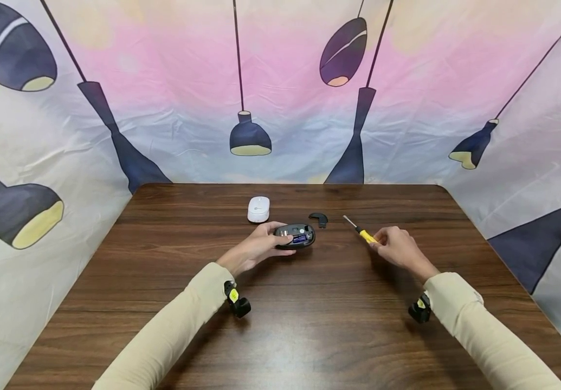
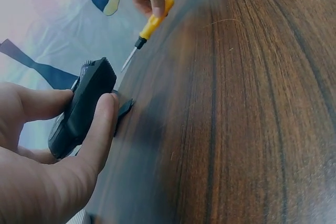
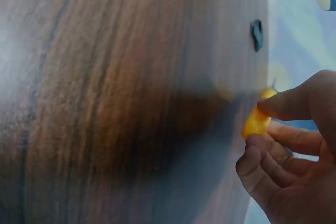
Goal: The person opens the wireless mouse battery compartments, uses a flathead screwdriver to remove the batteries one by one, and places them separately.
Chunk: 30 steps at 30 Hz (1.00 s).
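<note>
My left hand [image 1: 256, 245] grips a black computer mouse [image 1: 304, 229] with its underside turned up. The battery compartment is uncovered, and a blue battery [image 1: 301, 239] shows inside it. In the left wrist view the thumb and fingers pinch the mouse [image 2: 86, 111] by its sides. My right hand [image 1: 399, 246] pinches a screwdriver by its yellow handle [image 1: 367, 235], the metal tip pointing away to the upper left. From the right wrist, the yellow handle [image 3: 257, 120] sits between thumb and fingertips. The black battery cover [image 1: 319, 219] lies on the table just beyond the mouse.
A white mouse [image 1: 259, 209] rests near the back of the brown wooden table [image 1: 187, 216], behind my left hand. A cloth backdrop [image 1: 290, 65] printed with hanging lamps rises directly behind the table's far edge.
</note>
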Each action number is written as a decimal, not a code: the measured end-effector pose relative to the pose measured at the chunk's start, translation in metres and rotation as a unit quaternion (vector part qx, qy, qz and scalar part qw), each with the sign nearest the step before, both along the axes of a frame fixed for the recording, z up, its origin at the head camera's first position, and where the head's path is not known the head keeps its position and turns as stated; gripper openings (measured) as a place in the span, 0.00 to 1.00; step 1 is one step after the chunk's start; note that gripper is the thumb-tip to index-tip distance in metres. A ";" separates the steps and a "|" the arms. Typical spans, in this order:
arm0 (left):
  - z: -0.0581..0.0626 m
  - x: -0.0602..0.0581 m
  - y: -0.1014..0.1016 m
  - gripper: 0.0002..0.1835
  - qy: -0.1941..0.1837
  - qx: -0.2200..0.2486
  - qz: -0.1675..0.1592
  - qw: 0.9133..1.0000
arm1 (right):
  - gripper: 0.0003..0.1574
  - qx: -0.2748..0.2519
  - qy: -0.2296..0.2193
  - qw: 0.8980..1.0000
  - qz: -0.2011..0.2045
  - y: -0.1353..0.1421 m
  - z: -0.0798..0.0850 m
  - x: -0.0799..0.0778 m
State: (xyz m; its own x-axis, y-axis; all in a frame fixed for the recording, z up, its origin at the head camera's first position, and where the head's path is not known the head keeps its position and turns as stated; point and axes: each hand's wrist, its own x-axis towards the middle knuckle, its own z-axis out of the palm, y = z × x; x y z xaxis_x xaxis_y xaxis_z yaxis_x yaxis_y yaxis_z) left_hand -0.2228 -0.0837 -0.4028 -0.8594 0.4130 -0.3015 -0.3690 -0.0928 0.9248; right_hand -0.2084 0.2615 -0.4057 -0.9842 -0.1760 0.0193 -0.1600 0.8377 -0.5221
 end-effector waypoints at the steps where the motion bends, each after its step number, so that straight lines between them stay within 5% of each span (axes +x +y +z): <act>1: -0.001 0.000 0.000 0.29 -0.002 0.000 0.001 1.000 | 0.15 0.004 -0.003 1.000 -0.007 0.000 -0.002 -0.001; 18: -0.006 0.000 0.003 0.29 0.003 0.007 0.014 1.000 | 0.15 -0.024 -0.061 0.993 -0.097 -0.001 -0.013 -0.013; 30: -0.007 -0.002 0.001 0.26 0.004 0.010 0.013 1.000 | 0.19 -0.029 -0.078 0.992 -0.094 -0.001 -0.006 -0.012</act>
